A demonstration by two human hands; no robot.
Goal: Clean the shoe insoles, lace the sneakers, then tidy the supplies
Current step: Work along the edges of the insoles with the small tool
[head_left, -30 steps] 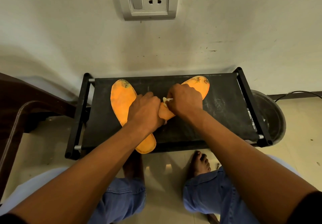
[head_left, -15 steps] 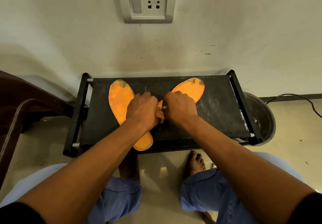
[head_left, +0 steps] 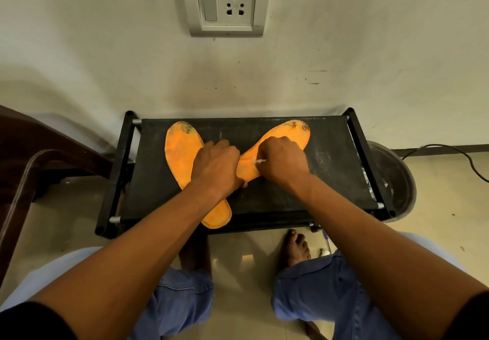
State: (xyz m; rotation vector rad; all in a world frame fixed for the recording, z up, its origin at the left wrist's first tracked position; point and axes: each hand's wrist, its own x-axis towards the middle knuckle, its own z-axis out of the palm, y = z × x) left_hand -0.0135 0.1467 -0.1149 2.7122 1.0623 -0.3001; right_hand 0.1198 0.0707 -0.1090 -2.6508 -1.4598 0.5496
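Two orange insoles with dirty toe ends lie crossed in a V on a black fabric-topped rack (head_left: 330, 180). The left insole (head_left: 180, 149) runs from the back left to the front edge, where its heel overhangs. The right insole (head_left: 291, 130) points to the back right. My left hand (head_left: 215, 167) lies over the spot where they meet, its curled fingers holding the right insole's heel end. My right hand (head_left: 283, 162) is a fist on the middle of the right insole and pinches a small white wipe (head_left: 259, 161) against it.
The rack stands against a wall with a switch and socket plate (head_left: 227, 4). A dark round basin (head_left: 397, 180) sits on the floor at its right end, with a black cable (head_left: 449, 151) beyond. A brown chair (head_left: 39, 159) stands left. My knees and bare feet are below the rack.
My right hand has slid with the white wipe up the right insole, away from my left hand. The left hand has stayed on the heel end.
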